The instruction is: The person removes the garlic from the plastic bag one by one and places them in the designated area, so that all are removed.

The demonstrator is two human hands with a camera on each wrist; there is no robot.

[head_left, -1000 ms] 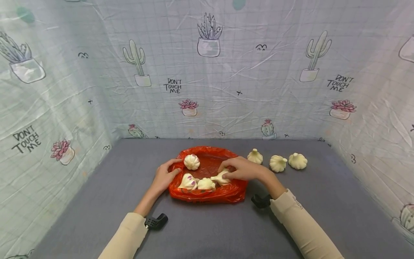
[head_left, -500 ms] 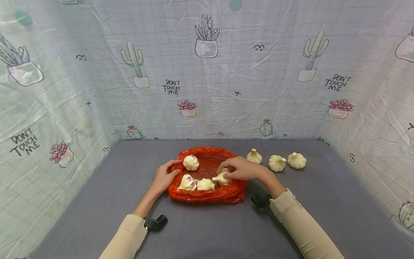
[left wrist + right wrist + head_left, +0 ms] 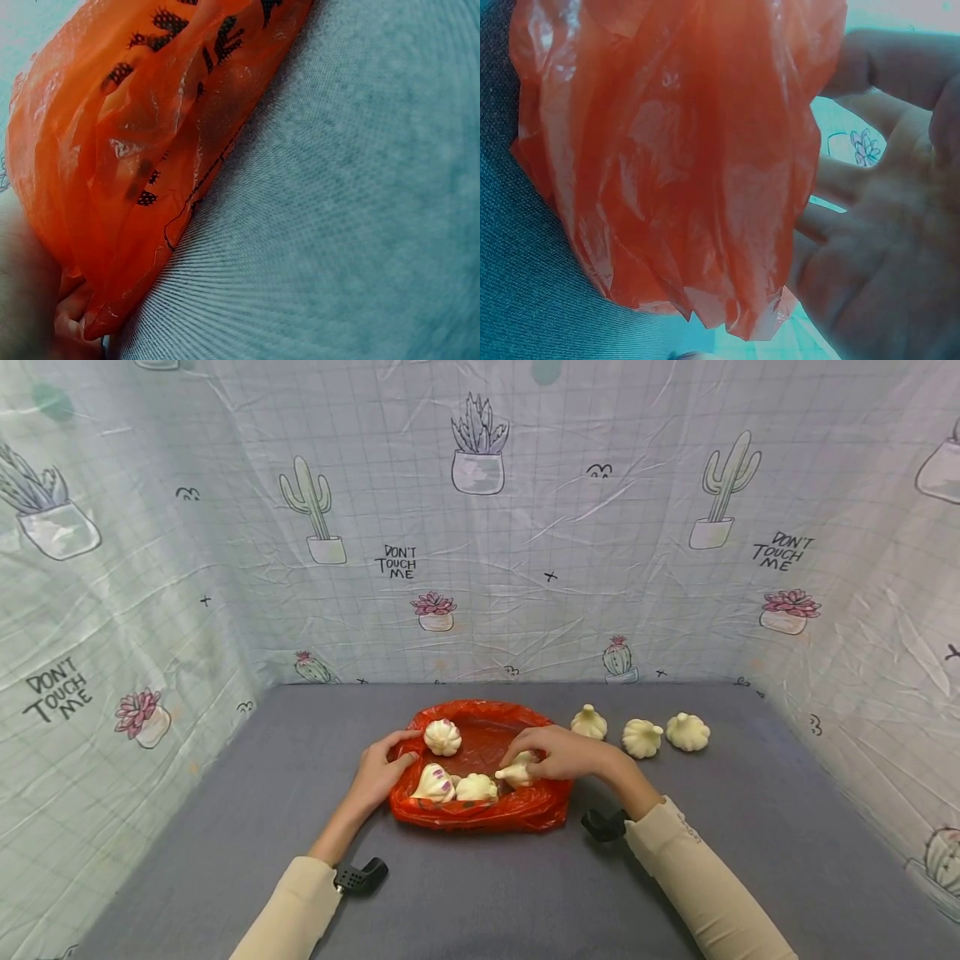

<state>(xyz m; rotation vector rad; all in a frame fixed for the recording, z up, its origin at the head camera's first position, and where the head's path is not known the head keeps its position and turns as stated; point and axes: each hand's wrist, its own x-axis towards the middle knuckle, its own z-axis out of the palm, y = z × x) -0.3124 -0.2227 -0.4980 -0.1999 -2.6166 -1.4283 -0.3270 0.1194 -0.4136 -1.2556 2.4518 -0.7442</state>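
A red plastic bag [image 3: 480, 817] lies with its mouth spread wide in the head view. My left hand [image 3: 377, 770] grips the bag's left rim; in the left wrist view its fingers [image 3: 71, 319] are mostly hidden behind the printed plastic [image 3: 135, 150]. My right hand [image 3: 558, 752] reaches over the right rim and holds a garlic bulb [image 3: 516, 772], its stem toward the left. In the right wrist view the fingertips disappear behind the bag [image 3: 682, 165]. Inside the bag are a purple-marked garlic bulb [image 3: 435, 783], a plain one [image 3: 476, 787] and another [image 3: 442, 737] near the back.
To the right of the bag, three more garlic bulbs rest on the grey table [image 3: 480, 893]: one behind my right hand [image 3: 589, 722], one in the middle [image 3: 642, 739] and one farthest right [image 3: 687, 732]. A patterned curtain [image 3: 525, 610] encloses the back and sides.
The garlic bulb in my right hand has shifted and turned slightly within the bag, while the fingers moved a little around it. My left hand stays on the rim.
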